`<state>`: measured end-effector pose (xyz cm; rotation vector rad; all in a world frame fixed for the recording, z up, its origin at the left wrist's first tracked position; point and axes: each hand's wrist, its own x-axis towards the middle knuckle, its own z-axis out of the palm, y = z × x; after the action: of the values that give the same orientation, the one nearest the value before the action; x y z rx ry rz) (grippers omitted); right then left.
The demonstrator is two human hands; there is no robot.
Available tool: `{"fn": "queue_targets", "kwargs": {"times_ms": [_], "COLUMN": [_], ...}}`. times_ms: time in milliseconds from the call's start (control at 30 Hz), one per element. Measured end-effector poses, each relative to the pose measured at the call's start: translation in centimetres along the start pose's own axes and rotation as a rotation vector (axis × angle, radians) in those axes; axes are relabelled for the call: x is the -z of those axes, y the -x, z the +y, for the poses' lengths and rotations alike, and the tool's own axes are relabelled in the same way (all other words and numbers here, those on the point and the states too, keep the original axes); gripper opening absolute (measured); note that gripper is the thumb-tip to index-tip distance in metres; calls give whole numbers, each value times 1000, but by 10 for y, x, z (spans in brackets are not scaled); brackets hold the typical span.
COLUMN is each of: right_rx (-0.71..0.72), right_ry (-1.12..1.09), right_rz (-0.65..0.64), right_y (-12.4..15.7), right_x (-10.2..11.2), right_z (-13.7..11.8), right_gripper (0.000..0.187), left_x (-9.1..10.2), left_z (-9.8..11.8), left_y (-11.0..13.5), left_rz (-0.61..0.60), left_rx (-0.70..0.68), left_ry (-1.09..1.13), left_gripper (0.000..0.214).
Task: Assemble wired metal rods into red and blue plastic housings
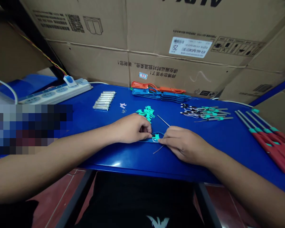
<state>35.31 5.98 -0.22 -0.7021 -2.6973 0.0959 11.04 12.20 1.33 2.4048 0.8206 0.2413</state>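
Observation:
On the blue table in front of me lies a blue plastic shell half (146,140), with a small green plastic part (156,137) and a black piece seated at it. My left hand (134,129) is closed, thumb and fingertips pinching at the shell's left side by the black piece. From the other side, my right hand (184,144) is closed around a thin metal rod (163,120) that points up and left. Its thumb and fingertip touch the green part. A thin grey wire (158,150) sticks out below the right fingers. What lies inside both grips is mostly hidden.
Loose green parts (147,111) lie just beyond my hands. Clear tubes (104,100) and tiny pink pieces (123,105) are left; stacked orange and blue shells (159,94) stand behind. Wired parts (206,112) and red long-nosed lighters (274,144) lie right. A power strip (59,91) and cardboard box (97,53) border the table.

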Motion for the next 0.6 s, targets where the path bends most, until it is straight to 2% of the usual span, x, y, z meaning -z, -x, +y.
{"fn": "queue_targets", "kwargs": {"times_ms": [233, 367, 467, 600], "right_rx": [-182, -252, -371, -506], "right_ry": [-269, -290, -262, -202], "right_rz": [-18, -22, -21, -94], "right_y": [-4, -8, -11, -16], "right_x": [7, 11, 12, 10], "right_z": [1, -2, -4, -10], "right_gripper": [22, 17, 7, 18], "left_x": [-1, -3, -4, -5], "left_z": [1, -4, -4, 0], "left_y": [0, -1, -2, -1], "left_rz": [-9, -24, -29, -32], "left_rx": [22, 36, 33, 28], "left_ry": [47, 63, 10, -22], "left_gripper": [12, 19, 21, 18]}}
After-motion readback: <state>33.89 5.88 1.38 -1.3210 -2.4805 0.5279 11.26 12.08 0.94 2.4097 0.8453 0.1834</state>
